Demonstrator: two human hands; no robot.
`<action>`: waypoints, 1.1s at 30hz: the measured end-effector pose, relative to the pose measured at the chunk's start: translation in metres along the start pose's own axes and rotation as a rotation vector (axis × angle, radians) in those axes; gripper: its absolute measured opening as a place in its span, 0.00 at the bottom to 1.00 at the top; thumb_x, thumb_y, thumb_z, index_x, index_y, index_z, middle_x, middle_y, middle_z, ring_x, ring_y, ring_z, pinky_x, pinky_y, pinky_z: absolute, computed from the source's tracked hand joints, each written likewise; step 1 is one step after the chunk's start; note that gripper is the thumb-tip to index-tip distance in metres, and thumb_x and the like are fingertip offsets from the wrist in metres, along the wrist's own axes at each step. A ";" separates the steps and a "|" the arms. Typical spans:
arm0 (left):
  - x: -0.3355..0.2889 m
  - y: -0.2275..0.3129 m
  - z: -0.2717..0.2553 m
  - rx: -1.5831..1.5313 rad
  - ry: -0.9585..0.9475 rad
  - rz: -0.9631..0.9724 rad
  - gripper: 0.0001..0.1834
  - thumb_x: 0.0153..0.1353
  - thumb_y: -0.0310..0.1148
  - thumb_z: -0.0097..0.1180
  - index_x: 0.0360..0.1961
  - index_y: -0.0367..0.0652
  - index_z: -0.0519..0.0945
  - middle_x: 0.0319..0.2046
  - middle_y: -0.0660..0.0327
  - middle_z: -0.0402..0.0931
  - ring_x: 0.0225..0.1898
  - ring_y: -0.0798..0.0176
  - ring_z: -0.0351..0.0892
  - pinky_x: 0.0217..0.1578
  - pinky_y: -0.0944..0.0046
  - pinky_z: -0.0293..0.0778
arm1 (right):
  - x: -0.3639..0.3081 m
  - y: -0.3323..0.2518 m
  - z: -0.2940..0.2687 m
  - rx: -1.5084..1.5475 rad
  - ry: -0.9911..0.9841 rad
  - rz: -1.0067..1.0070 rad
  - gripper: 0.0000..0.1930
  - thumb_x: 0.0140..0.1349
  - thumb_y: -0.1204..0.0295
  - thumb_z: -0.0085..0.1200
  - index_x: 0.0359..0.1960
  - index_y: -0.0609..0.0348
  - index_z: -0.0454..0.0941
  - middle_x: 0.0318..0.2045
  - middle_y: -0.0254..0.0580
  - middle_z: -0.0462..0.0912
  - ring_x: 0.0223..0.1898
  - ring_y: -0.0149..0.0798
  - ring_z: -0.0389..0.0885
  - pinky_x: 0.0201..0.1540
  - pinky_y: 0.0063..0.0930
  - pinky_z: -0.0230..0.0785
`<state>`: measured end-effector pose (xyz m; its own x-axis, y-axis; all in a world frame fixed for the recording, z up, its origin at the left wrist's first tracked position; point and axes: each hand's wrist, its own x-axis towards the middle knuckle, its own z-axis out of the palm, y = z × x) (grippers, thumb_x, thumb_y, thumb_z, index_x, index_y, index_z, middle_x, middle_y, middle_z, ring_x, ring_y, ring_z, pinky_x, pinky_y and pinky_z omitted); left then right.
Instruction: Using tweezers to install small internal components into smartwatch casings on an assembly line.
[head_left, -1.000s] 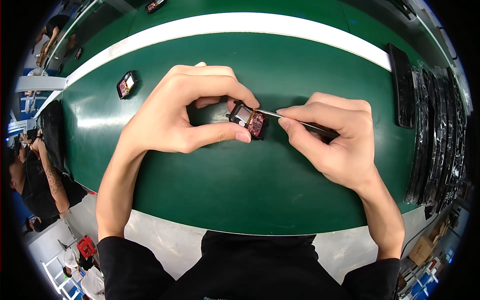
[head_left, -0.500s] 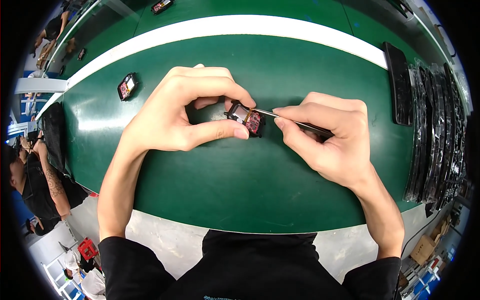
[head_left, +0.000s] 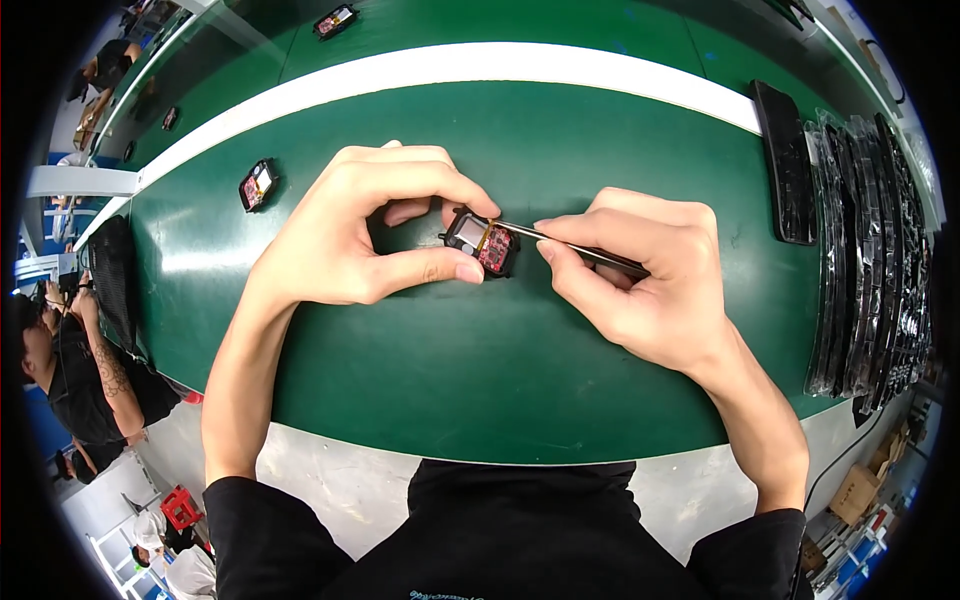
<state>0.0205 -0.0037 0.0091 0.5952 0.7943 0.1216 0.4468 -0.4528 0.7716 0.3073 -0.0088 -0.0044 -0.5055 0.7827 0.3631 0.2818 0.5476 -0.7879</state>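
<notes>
Two bare hands work over the middle of a green surface (head_left: 480,370). The left hand (head_left: 350,222) pinches a small black device case (head_left: 468,232) — thumb along the side toward the surface's near edge, index finger on the side toward its far edge. The case, open to show a grey block and a red circuit board, lies between the hands, nearer the left; its long axis slants from far left to near right. The right hand (head_left: 665,245) grips a slim dark tool (head_left: 605,258) like a pen, its point aimed leftward at the case's far side, just beside the left index fingertip — whether it touches is unclear. A similar case (head_left: 258,186) lies toward the surface's far left corner; film-wrapped black trays (head_left: 865,260) stand along its right edge.
</notes>
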 end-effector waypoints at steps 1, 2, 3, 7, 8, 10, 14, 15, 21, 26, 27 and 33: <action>0.000 0.000 0.000 0.000 0.001 -0.002 0.24 0.50 0.31 0.86 0.50 0.41 0.94 0.35 0.63 0.87 0.31 0.68 0.72 0.29 0.67 0.62 | -0.001 0.001 0.000 0.003 0.002 -0.001 0.07 0.61 0.85 0.71 0.41 0.66 0.94 0.20 0.35 0.80 0.17 0.24 0.71 0.20 0.26 0.55; 0.000 -0.001 0.001 -0.010 -0.001 -0.005 0.24 0.49 0.31 0.86 0.50 0.41 0.94 0.35 0.63 0.88 0.31 0.69 0.72 0.29 0.67 0.62 | -0.001 0.002 0.001 0.007 0.003 -0.002 0.07 0.61 0.85 0.71 0.41 0.66 0.94 0.20 0.35 0.80 0.17 0.24 0.71 0.21 0.26 0.55; 0.000 -0.001 0.001 -0.017 -0.002 -0.008 0.25 0.49 0.31 0.86 0.50 0.41 0.94 0.35 0.63 0.88 0.31 0.69 0.73 0.29 0.67 0.63 | -0.002 0.003 0.001 0.008 0.003 -0.004 0.07 0.61 0.85 0.71 0.41 0.66 0.94 0.20 0.35 0.80 0.17 0.24 0.71 0.21 0.26 0.55; 0.000 -0.002 0.000 -0.021 -0.005 -0.013 0.25 0.49 0.32 0.87 0.50 0.41 0.94 0.36 0.63 0.88 0.31 0.69 0.73 0.29 0.67 0.63 | -0.001 0.003 0.002 0.030 -0.001 -0.002 0.08 0.62 0.86 0.70 0.41 0.67 0.94 0.20 0.36 0.80 0.18 0.25 0.72 0.21 0.26 0.57; -0.001 -0.002 0.001 -0.016 -0.001 -0.003 0.25 0.49 0.31 0.87 0.50 0.41 0.94 0.35 0.63 0.88 0.30 0.69 0.72 0.28 0.67 0.63 | -0.001 0.003 0.002 0.030 -0.008 -0.001 0.08 0.62 0.86 0.70 0.41 0.67 0.94 0.20 0.36 0.80 0.18 0.25 0.72 0.21 0.27 0.57; 0.000 -0.002 0.002 -0.014 0.003 0.010 0.25 0.48 0.31 0.87 0.50 0.41 0.94 0.35 0.63 0.88 0.30 0.69 0.72 0.28 0.67 0.62 | -0.002 0.003 0.002 0.027 -0.002 0.003 0.06 0.61 0.85 0.70 0.39 0.66 0.93 0.20 0.38 0.80 0.18 0.29 0.74 0.21 0.28 0.60; 0.001 -0.002 0.003 -0.030 -0.003 -0.011 0.27 0.46 0.32 0.88 0.50 0.43 0.93 0.34 0.65 0.86 0.28 0.69 0.68 0.33 0.66 0.61 | -0.001 -0.001 -0.004 -0.027 -0.021 0.005 0.07 0.62 0.84 0.71 0.41 0.66 0.94 0.20 0.36 0.81 0.18 0.25 0.72 0.22 0.26 0.57; -0.001 -0.002 0.004 -0.046 0.002 -0.023 0.28 0.45 0.32 0.88 0.50 0.43 0.93 0.34 0.66 0.86 0.27 0.70 0.67 0.35 0.65 0.61 | -0.001 -0.002 -0.005 -0.026 -0.022 0.002 0.07 0.62 0.84 0.71 0.41 0.66 0.94 0.20 0.36 0.81 0.18 0.25 0.72 0.22 0.26 0.57; 0.001 0.001 0.007 -0.008 0.051 -0.005 0.33 0.43 0.33 0.90 0.53 0.44 0.90 0.31 0.68 0.82 0.26 0.70 0.64 0.36 0.65 0.60 | -0.006 0.004 -0.005 0.149 0.085 0.140 0.12 0.69 0.82 0.68 0.53 0.66 0.89 0.28 0.33 0.87 0.25 0.19 0.74 0.26 0.21 0.60; 0.000 -0.002 0.007 -0.034 0.060 0.026 0.36 0.43 0.30 0.90 0.55 0.44 0.85 0.31 0.69 0.82 0.26 0.72 0.60 0.31 0.67 0.60 | -0.002 -0.020 0.010 -0.148 -0.104 0.121 0.25 0.60 0.69 0.75 0.59 0.55 0.84 0.34 0.41 0.84 0.28 0.44 0.85 0.30 0.41 0.76; -0.001 -0.001 0.007 -0.032 0.053 -0.013 0.36 0.43 0.31 0.91 0.54 0.45 0.85 0.31 0.69 0.82 0.27 0.72 0.61 0.32 0.67 0.61 | -0.001 -0.019 0.013 -0.167 -0.137 0.115 0.24 0.60 0.68 0.76 0.58 0.54 0.85 0.34 0.39 0.85 0.28 0.44 0.86 0.30 0.40 0.76; -0.004 0.014 0.002 -0.053 -0.020 -0.112 0.31 0.50 0.41 0.88 0.50 0.49 0.81 0.33 0.69 0.83 0.35 0.66 0.71 0.40 0.60 0.68 | -0.003 -0.023 0.019 -0.209 -0.099 0.086 0.22 0.60 0.64 0.77 0.53 0.57 0.87 0.34 0.39 0.87 0.30 0.45 0.89 0.32 0.40 0.79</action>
<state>0.0258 -0.0142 0.0176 0.5564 0.8306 0.0206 0.4757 -0.3388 0.8117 0.2867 -0.0289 0.0032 -0.5469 0.8018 0.2408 0.4849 0.5378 -0.6897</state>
